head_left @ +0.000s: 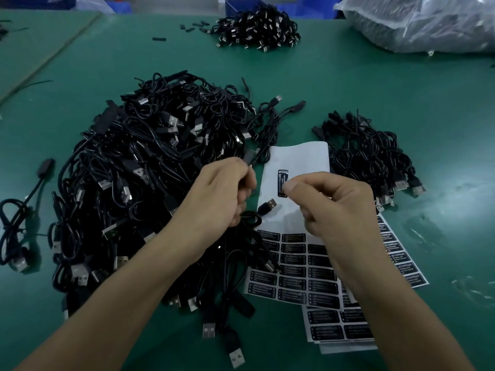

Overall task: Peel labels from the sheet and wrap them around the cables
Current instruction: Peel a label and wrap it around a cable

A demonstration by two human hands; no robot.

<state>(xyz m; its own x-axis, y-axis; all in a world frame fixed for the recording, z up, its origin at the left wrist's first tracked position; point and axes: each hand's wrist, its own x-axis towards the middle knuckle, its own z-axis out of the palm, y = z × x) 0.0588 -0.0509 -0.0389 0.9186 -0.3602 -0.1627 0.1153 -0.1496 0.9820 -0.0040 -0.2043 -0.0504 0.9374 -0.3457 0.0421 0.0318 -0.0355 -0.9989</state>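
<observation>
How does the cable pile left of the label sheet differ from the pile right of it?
The left pile is much larger; the right pile is small. The left pile is a loose tangle with plugs pointing every way; the right pile's cables lie coiled, plugs lined up along its near-right edge. Both hold black USB cables on the green table.

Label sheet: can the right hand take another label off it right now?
Probably not yet: the right hand pinches a peeled label. The label sheet lies uncovered just below it, so once freed, likely yes.
</observation>
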